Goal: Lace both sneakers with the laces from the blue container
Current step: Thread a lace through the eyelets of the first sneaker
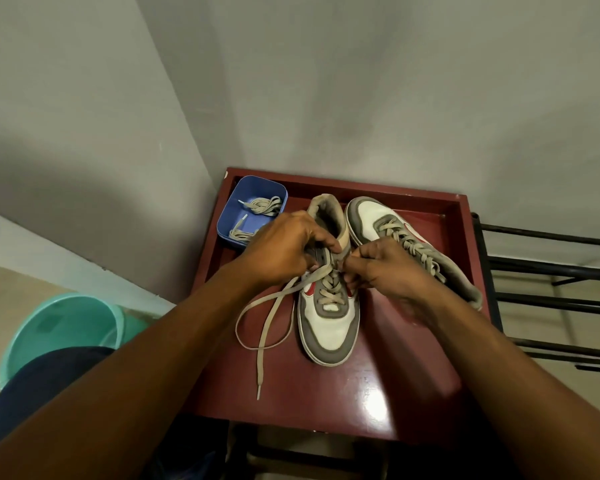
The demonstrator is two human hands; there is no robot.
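L hand (281, 251) & R hand (385, 268) cover near sneaker (326, 330) top eyelets; lace (260, 372) R end unseen.

Grey-and-white sneakers (329, 317) with red accents, beige laces (267, 327) — blue container (236, 199), dark-red table (378, 393), teal bucket (63, 327).

Two bare forearms enter from the lower corners, at about 7 and 5 o'clock, each uncovered along its whole visible length to the wrist. The left forearm (160, 341) looks long and lean. The right forearm (499, 368) looks broader toward the picture's edge, where the wide lens stretches it. The left grip (281, 251) and right grip (388, 268) are bare as well. At 8 o'clock, under the left forearm, a leg (49, 382) is covered in smooth, dark navy cloth.
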